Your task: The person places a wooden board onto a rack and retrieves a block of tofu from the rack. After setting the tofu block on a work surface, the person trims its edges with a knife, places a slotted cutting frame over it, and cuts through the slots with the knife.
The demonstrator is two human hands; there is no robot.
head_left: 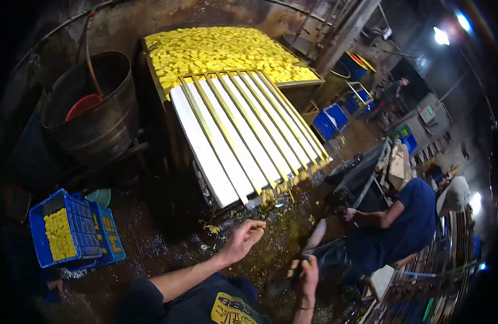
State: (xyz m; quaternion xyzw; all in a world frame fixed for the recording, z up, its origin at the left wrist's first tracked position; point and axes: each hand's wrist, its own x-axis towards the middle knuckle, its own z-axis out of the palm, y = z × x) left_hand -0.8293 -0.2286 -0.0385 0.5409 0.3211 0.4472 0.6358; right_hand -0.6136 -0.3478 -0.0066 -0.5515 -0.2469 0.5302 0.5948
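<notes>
The left hand [244, 240] is partly open, with its fingers a little bent, near the low edge of the rack [239, 120]. The right hand [309, 275] is closed around the handle of a big knife [317, 234]. The knife is in front of the person, its wide, flat, shiny blade pointing up and away. The rack has long, thin, yellow-stained bars lying over smooth white stuff [212, 178]. Behind it, lots of small, chunky yellow blocks [222, 51] fill a big box. The dark floor [206, 254] looks wet, with little yellow bits on it.
</notes>
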